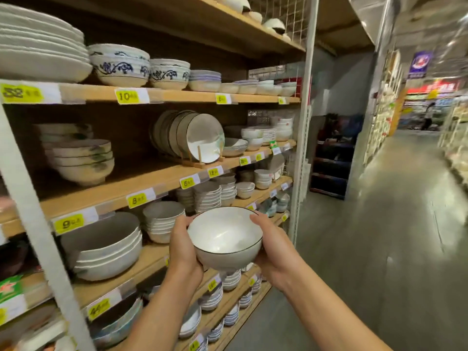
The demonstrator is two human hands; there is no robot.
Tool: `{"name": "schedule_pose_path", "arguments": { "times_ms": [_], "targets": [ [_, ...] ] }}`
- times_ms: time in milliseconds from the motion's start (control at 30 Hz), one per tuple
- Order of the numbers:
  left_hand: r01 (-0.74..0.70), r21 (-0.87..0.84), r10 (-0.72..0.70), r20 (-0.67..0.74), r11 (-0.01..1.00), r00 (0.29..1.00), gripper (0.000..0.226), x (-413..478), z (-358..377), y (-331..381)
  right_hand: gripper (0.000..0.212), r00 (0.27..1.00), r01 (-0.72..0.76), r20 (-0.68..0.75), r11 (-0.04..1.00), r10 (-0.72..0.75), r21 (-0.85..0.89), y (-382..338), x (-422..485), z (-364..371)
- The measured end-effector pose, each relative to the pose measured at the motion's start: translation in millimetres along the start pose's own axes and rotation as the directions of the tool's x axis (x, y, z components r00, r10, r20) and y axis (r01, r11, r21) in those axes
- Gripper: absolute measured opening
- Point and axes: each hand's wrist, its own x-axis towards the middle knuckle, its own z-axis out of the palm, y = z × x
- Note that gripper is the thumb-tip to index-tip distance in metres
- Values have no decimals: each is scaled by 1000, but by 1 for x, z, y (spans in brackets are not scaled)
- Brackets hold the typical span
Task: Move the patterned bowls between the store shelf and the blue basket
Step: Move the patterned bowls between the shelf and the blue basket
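Where the person is standing: facing the store shelf [152, 177], with the aisle floor [379, 224] running off to the right.
Thing being handled: a white bowl [225, 236] with a thin dark rim is hanging in the air in front of the lower boards. It is touching no board and is tilting so its inside faces the person.
Grip on the left: the left hand [182, 249] is wrapping the bowl's left side, thumb lying at the rim, fingers curling round underneath and mostly hidden.
Grip on the right: the right hand [273, 252] is cupping the right side, thumb resting on the rim, fingers curling beneath the wall out of sight.
Just behind the hands: a stack of large white bowls [106, 252] is sitting on a lower board.
Up high: blue-patterned bowls [120, 65] are sitting stacked.
Middle board: plates [200, 138] are standing on edge in a wooden rack.
Board edges: yellow price tags [69, 223] are showing.
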Motion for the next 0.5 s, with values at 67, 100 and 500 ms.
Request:
{"name": "schedule_pose_path", "arguments": {
  "times_ms": [67,100,500],
  "targets": [
    [10,9,-10,1,1000,1000,27,10,21,-6,30,1000,13,-22,1000,-13,-3,-14,13,-14],
    [22,13,-22,0,1000,1000,26,16,31,-8,31,999,16,-30,1000,-16,-3,-20,20,-20],
    [-57,-18,56,-33,998,998,27,120,65,7,38,992,128,-33,985,-125,115,-39,134,-6]
  ]
}}
